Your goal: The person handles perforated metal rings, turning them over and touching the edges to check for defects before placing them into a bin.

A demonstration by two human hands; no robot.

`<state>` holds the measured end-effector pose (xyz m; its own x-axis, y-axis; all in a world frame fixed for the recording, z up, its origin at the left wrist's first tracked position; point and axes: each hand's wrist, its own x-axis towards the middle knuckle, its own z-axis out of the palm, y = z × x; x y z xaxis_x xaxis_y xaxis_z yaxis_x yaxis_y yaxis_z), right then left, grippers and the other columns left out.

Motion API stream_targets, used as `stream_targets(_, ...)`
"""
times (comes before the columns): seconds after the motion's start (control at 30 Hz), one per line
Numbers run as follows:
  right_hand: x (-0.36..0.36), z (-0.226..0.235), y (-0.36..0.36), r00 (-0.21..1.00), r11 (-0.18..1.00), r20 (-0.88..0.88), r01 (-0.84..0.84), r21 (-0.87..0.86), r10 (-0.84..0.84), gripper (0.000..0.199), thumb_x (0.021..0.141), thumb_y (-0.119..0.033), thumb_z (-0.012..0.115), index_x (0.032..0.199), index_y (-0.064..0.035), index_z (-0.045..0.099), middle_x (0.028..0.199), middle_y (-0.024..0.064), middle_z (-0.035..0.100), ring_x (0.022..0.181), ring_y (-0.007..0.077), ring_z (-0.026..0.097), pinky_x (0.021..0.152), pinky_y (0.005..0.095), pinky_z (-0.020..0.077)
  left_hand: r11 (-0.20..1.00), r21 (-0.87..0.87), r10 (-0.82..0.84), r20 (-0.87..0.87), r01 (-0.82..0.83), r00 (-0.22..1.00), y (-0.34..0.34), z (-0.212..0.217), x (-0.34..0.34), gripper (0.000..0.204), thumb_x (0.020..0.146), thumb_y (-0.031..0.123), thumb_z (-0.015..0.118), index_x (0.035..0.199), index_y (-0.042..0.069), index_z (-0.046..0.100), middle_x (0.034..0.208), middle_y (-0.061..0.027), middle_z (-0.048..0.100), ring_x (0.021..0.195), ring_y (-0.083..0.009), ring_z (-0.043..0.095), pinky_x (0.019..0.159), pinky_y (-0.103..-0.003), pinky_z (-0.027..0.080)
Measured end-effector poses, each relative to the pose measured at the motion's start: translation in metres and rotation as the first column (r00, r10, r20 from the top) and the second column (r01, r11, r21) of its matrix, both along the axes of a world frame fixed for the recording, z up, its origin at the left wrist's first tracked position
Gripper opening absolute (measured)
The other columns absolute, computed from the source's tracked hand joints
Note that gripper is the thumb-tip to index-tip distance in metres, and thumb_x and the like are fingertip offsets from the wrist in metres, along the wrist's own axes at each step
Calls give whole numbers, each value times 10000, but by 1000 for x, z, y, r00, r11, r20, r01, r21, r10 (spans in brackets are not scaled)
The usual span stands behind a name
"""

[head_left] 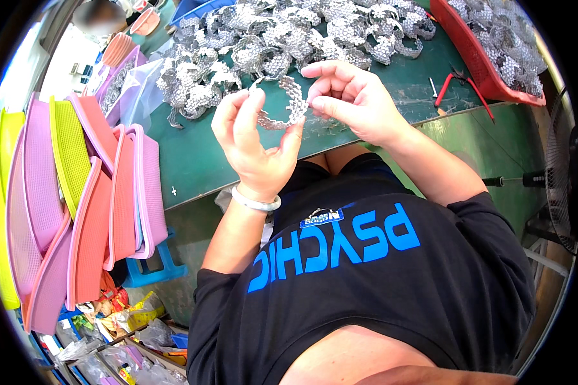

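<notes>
Above the near edge of the green table (192,170), a curved band of silver, scale-like metal links (294,96) is held up, bent into an open C shape. My left hand (257,138) grips it, the thumb at its lower right and the fingertips by its left end. Close against the band's right side is my right hand (359,102), its thumb and fingers curled together. Whether these fingertips pinch the band or some small part is too hard to see. Behind both hands lies a large heap of similar silver bands (276,45).
Red-handled pliers (459,86) lie on the right of the table, near a red basket (488,77) full of silver pieces. Stacked pink, purple and lime plastic baskets (93,186) stand at the left, by a blue stool (154,266). A fan (562,167) stands far right.
</notes>
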<state>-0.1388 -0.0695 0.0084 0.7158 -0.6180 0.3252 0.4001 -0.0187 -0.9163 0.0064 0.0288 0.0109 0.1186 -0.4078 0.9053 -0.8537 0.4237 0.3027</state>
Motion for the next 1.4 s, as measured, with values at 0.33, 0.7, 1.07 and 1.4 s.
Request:
stream_targets(0.33, -4, 1, 2, 1000, 1000, -29, 9, 15, -9, 379, 818, 10, 567, 1185, -7, 473, 853, 23, 581, 777, 58, 541, 712, 203, 454, 998, -59, 44, 301, -28, 953, 0, 1, -1, 605, 593, 6, 781, 1135, 34, 514, 1125, -131, 403, 994, -255, 480, 784, -320, 458)
stream_targets(0.7, -6, 2, 1, 998, 999, -65, 30, 38, -27, 385, 814, 4, 579, 1185, 9, 477, 849, 30, 592, 770, 64, 555, 712, 205, 463, 997, -72, 8, 243, 10, 970, -4, -3, -5, 511, 569, -16, 727, 1052, 107, 617, 1110, -110, 458, 980, -273, 495, 778, -345, 440)
stream_targets(1.07, -4, -2, 1, 994, 998, -84, 66, -23, -68, 389, 809, 27, 559, 1188, 4, 475, 823, 21, 581, 746, 50, 538, 674, 192, 439, 999, -38, -20, 238, 30, 971, -6, -4, -7, 589, 599, -23, 711, 1156, 60, 539, 1129, -133, 439, 995, -279, 491, 801, -353, 441)
stream_targets(1.4, -2, -5, 1, 991, 996, -104, 79, -42, -83, 396, 800, 36, 554, 1184, 6, 464, 800, 18, 576, 731, 48, 532, 662, 189, 430, 986, 159, -54, 20, 50, 998, -2, -6, -8, 658, 643, 35, 719, 1230, -26, 428, 1226, -190, 352, 1076, -322, 450, 880, -368, 422)
